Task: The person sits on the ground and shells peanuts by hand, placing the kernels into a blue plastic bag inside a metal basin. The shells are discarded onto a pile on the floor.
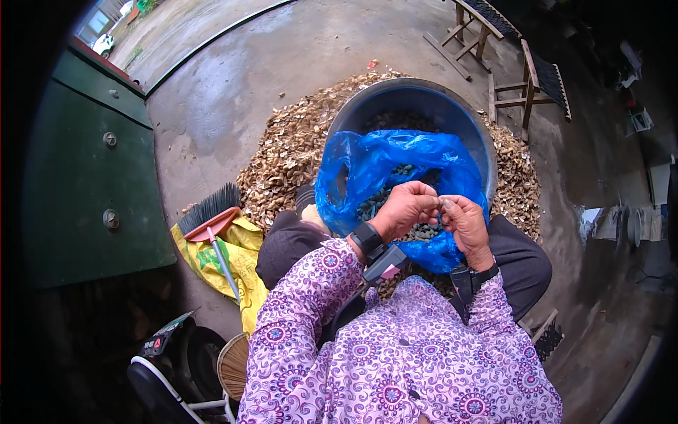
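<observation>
purple sleeve (304, 311) | left hand (406, 208), right hand (466, 220) together pinching small nut (442, 203), axis unclear | blue bag (385, 166)

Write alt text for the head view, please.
Both hands, left hand and right hand, meet fingertip to fingertip over a blue plastic bag of small dark pieces, set in a round basin ringed by brown husks. A broom lies left.

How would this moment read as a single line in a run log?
left hand: pinching small piece | right hand: pinching same piece | below: blue bag of dark nuts in basin | around: husk pile
</observation>
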Demonstrator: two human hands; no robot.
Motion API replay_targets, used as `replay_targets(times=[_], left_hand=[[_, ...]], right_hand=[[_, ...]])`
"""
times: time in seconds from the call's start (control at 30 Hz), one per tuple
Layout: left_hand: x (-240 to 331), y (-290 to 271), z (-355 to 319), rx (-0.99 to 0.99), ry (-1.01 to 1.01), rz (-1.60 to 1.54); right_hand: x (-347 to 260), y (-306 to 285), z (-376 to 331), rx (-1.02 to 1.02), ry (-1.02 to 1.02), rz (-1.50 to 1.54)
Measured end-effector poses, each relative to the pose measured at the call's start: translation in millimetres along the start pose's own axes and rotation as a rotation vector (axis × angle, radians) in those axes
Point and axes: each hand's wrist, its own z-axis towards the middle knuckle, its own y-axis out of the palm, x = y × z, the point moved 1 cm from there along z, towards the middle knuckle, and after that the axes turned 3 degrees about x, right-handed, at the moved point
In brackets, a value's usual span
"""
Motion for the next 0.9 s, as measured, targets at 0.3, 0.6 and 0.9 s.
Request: replay_targets(times=[0.3, 0.6, 0.9], left_hand=[[1, 0, -2, 0.053, 0.001, 0.046], [4, 3, -3, 0.071, 0.07, 0.172], [6, 3, -6, 0.054, 0.143, 0.314]], right_hand=[[-4, 6, -4, 0.017, -0.099, -0.129], [-8, 7, -8, 0.046, -0.165, -0.279], [-17, 5, -10, -0.006, -0.167, -0.369]])
